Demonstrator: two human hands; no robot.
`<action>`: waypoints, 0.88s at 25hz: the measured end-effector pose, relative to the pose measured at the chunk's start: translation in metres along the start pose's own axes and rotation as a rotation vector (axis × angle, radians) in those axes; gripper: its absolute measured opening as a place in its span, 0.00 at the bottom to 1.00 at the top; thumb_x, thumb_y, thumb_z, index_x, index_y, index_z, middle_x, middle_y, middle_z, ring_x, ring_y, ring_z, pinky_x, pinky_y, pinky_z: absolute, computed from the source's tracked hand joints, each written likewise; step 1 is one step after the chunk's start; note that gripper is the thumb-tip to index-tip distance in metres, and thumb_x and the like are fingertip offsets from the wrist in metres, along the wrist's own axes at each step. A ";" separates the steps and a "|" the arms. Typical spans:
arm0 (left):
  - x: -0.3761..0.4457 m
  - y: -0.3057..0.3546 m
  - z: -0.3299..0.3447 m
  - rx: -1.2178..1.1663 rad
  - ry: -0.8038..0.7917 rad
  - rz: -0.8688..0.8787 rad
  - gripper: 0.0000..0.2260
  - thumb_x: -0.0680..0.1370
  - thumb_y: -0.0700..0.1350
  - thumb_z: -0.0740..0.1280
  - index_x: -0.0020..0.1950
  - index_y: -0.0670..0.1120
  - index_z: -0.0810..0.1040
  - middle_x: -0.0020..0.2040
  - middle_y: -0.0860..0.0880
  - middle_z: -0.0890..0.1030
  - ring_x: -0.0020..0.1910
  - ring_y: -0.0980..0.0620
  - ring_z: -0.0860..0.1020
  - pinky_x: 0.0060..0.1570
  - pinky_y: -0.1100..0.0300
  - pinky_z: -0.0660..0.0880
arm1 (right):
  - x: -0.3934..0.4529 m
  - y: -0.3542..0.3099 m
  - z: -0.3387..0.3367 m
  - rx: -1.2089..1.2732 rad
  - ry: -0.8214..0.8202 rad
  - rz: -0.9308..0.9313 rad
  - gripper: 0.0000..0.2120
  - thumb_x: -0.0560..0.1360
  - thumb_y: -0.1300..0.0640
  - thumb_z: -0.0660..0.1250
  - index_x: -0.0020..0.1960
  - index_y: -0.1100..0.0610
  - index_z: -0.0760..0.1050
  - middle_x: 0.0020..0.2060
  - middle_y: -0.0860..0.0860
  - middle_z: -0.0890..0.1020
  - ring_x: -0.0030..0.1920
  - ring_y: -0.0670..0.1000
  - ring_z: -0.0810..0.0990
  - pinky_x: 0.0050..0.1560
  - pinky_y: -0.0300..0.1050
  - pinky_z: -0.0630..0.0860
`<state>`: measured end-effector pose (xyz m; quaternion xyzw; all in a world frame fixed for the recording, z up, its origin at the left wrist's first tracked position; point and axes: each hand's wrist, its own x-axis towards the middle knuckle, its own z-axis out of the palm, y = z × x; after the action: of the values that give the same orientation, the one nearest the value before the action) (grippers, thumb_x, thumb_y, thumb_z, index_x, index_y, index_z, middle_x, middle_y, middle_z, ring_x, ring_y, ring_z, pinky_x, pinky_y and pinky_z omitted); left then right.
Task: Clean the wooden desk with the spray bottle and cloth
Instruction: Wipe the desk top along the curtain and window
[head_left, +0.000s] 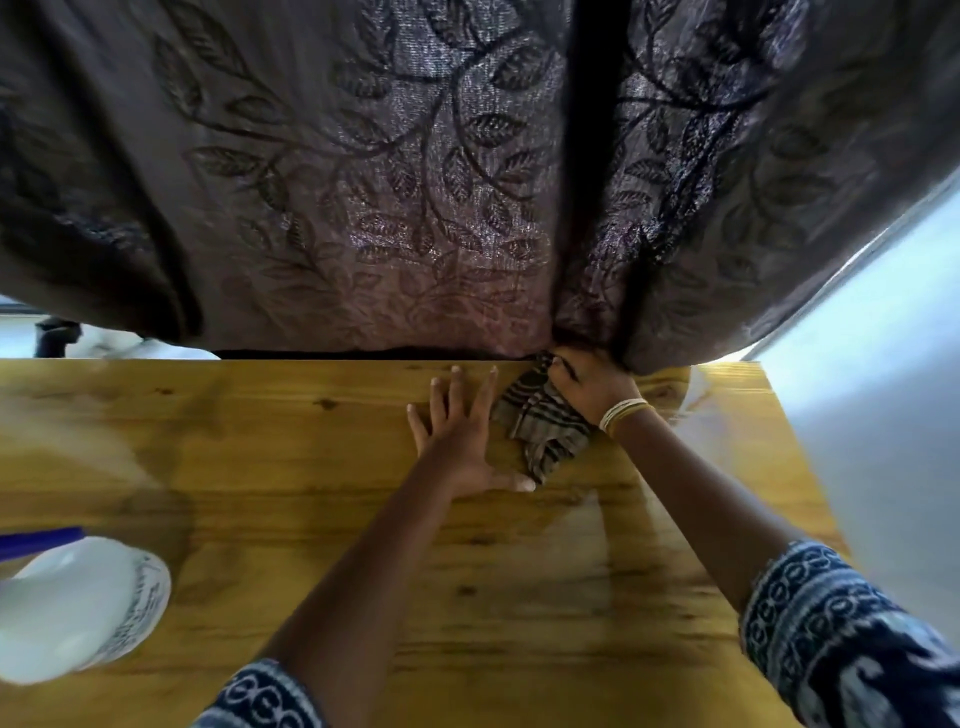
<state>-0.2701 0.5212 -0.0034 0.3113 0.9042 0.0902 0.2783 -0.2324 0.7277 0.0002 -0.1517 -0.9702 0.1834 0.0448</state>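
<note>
Spanning the whole near field, the wooden desk (322, 519) is a yellow-brown plank top with visible knots and grain; a glossy patch lies on its right half. One desk is in view.

Near left: one white spray bottle (78, 608) stands at the near left part of the desk, with a blue part at its top. It is blurred; the print on its label cannot be read. No hand touches it.

Near centre and right: two forearms enter from the near edge, each with a patterned dark-blue sleeve (831, 634).

Middle: the left hand (462, 441) lies flat on the desk, fingers straight and spread, holding nothing. Its thumb tip sits just beside the cloth (540, 421).

Far right of centre: one striped grey-brown cloth lies bunched on the desk close to the far edge. The right hand (592, 384) rests on it with fingers curled down, grasping its far end. Several bangles (623, 413) ring the right wrist.

Far: one dark curtain (363, 182) with a leaf pattern hangs along the far edge; its hem reaches the right hand. The right edge of the desk borders a pale wall (883, 389). Bare desk surface extends left of the left hand as far as the bottle.
</note>
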 end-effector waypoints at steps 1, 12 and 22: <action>0.000 0.000 -0.001 0.019 -0.014 -0.010 0.62 0.60 0.74 0.70 0.75 0.58 0.27 0.75 0.44 0.25 0.74 0.39 0.27 0.70 0.31 0.35 | -0.002 -0.001 0.000 -0.008 0.020 -0.037 0.17 0.78 0.52 0.57 0.61 0.56 0.77 0.55 0.58 0.81 0.55 0.60 0.78 0.52 0.48 0.75; 0.001 0.010 -0.008 0.099 -0.128 -0.075 0.61 0.62 0.73 0.70 0.75 0.58 0.27 0.73 0.43 0.22 0.72 0.37 0.25 0.69 0.30 0.34 | -0.017 -0.005 0.010 -0.148 -0.063 -0.132 0.29 0.70 0.37 0.53 0.68 0.45 0.69 0.62 0.51 0.73 0.56 0.56 0.77 0.52 0.51 0.77; 0.000 0.009 -0.006 0.081 -0.104 -0.079 0.62 0.60 0.73 0.71 0.75 0.59 0.27 0.73 0.44 0.22 0.73 0.39 0.25 0.69 0.31 0.33 | 0.010 0.002 -0.003 0.245 0.110 0.316 0.17 0.68 0.59 0.66 0.53 0.45 0.83 0.47 0.50 0.86 0.48 0.53 0.82 0.49 0.40 0.77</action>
<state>-0.2687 0.5280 0.0045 0.2906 0.9030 0.0259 0.3155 -0.2413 0.7338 0.0029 -0.3052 -0.9009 0.2961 0.0867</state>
